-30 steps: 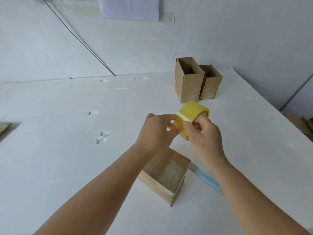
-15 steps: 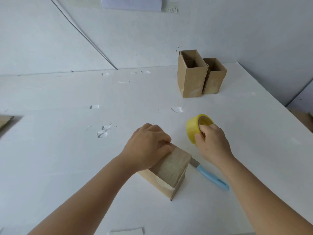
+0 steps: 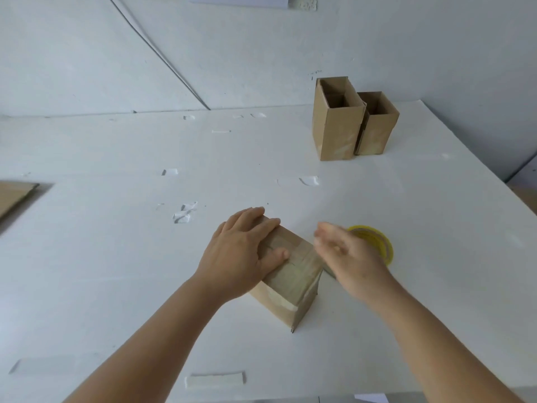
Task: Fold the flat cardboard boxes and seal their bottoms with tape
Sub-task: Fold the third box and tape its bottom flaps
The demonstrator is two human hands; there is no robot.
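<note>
- Fingers of the left hand (image 3: 241, 254) lie flat and together on the taped bottom of the small brown cardboard box (image 3: 290, 274), thumb pressed on the tape strip; a second ago these fingers were up at the roll, picking at the tape end.
- Right hand (image 3: 345, 257) has let go of the yellow roll of clear packing tape (image 3: 377, 242), which now lies flat on the white table (image 3: 116, 257) just beside the box; its fingers look straight and loosely apart, but motion blur hides whether they touch the box.
- Change in meaning: the roll is set down and both hands are at the box, so I judge the taping of this bottom is nearly done and the strip is being smoothed.
- Two open upright cardboard boxes (image 3: 348, 120) stand touching, well apart at the far right.
- Hidden: the blue-handled knife seen earlier is covered by the right forearm; flat brown cardboard (image 3: 14, 196) is cut off at the left edge; the box's open end faces down, unseen.
</note>
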